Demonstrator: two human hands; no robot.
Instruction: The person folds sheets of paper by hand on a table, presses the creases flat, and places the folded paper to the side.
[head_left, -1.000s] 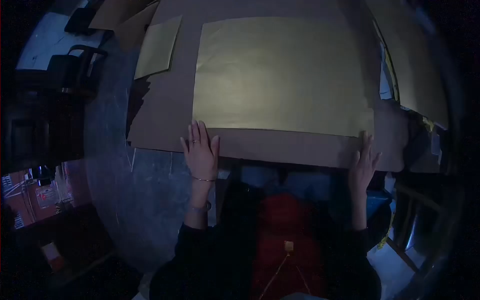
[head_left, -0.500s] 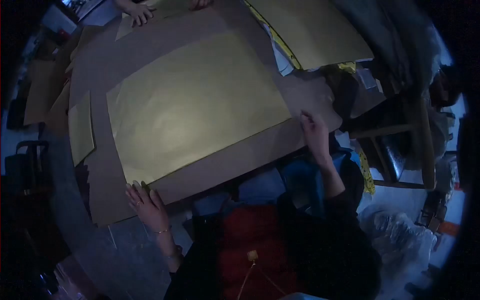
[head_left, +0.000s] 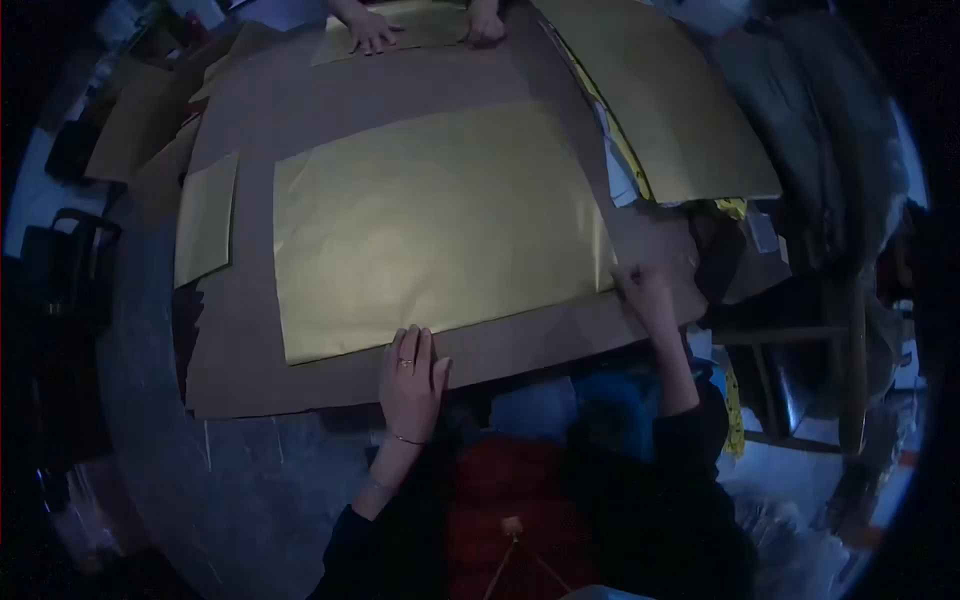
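Gold sheet (head_left: 440,220) lies on the brown board (head_left: 500,355), largely flat; laying-out appears well advanced, with the near right corner seemingly unsettled. Left hand (head_left: 410,390) is open, fingertips on the near edge. Right hand (head_left: 650,297) is curled at that corner; whether it pinches the sheet, cannot tell.

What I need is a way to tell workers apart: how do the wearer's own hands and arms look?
The left hand wears a ring, with a thin bracelet at the wrist. No jewellery shows on the right hand. Dark sleeves stop short of both wrists.
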